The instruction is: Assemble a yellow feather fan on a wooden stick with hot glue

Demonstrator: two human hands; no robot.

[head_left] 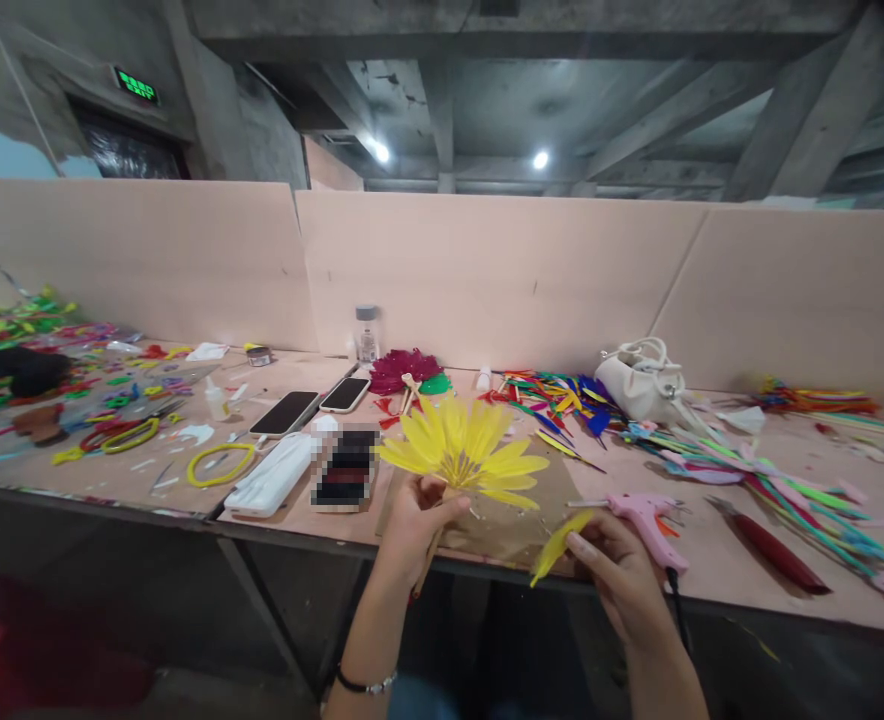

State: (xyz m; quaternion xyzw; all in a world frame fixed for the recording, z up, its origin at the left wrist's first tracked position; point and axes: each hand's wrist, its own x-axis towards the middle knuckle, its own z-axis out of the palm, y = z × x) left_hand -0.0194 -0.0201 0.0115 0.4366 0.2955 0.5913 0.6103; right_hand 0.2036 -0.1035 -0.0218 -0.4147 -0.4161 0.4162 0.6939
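Observation:
A fan of yellow feathers (pixel 461 445) spreads upward from a thin stick, and my left hand (pixel 423 520) pinches it at the base above the table's front edge. My right hand (pixel 622 565) holds one loose yellow feather (pixel 560 545) between thumb and fingers, to the right of the fan and apart from it. Just behind the right hand lies a pink glue gun (pixel 648 525), its nozzle pointing left and its cord dropping over the edge. Beneath the fan is a brown board (pixel 498 535) on the table.
Red-handled pliers (pixel 776 548) and bundles of coloured stems (pixel 779 490) lie at the right. Coloured feathers (pixel 562 395), a dark red feather fan (pixel 404 372) and a white bag (pixel 641 385) are at the back. Phones (pixel 284 412) and scissors (pixel 131 434) lie left. A pink partition (pixel 487 270) stands behind.

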